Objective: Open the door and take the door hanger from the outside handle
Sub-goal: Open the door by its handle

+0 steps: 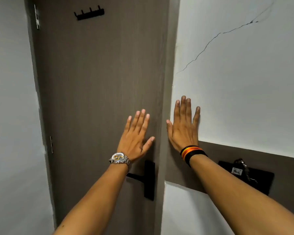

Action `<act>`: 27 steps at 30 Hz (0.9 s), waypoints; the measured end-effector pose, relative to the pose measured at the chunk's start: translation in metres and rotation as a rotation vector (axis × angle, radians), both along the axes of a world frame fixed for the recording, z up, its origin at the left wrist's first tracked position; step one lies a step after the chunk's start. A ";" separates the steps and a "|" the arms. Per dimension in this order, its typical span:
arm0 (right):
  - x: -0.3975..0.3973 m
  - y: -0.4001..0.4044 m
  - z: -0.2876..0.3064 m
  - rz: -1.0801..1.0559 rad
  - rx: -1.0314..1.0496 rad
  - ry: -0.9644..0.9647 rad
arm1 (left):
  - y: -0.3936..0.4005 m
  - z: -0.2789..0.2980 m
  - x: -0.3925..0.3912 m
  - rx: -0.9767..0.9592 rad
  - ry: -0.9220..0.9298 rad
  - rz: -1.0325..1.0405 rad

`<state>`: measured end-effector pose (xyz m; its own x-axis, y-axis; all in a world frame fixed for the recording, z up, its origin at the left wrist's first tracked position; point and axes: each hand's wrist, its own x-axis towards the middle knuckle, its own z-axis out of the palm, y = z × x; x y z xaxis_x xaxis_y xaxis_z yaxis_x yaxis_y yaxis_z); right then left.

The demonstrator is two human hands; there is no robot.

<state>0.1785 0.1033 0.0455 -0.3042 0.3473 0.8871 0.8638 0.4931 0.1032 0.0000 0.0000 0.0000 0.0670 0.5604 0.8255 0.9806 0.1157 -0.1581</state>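
Closed door (95,85), grey-brown, seen from inside, hinges at its left edge. Left hand (136,138), fingers spread flat, grip fully open and holding nothing, palm towards the door panel just above the black handle (143,179); a steel watch (119,158) sits on its wrist. Right hand (183,129), likewise flat and empty, fingers together and pointing up, lies against the white wall (244,82) just right of the door frame; striped bands (191,152) circle its wrist. A black hook rack (89,13) is fixed high on the door. A crack runs across the wall. A dark pouch (251,177) hangs on the brown wall band, far right. The door hanger is out of sight behind the shut door.
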 end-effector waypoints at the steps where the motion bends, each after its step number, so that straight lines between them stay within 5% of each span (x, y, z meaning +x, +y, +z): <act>1: -0.003 0.002 0.000 -0.017 -0.001 0.006 | 0.004 -0.003 -0.003 -0.022 0.010 -0.013; 9: -0.028 0.030 -0.010 -0.101 0.102 -0.029 | 0.045 -0.095 -0.050 -0.140 0.065 -0.210; 16: -0.035 0.038 -0.014 -0.144 0.194 0.017 | 0.060 -0.195 -0.063 -0.413 -0.260 -0.009; 21: -0.035 0.037 -0.014 -0.163 0.206 0.013 | 0.071 -0.215 -0.052 -0.344 -0.480 0.011; 27: -0.037 0.035 -0.018 -0.164 0.205 0.011 | 0.073 -0.237 -0.030 -0.277 -0.955 -0.018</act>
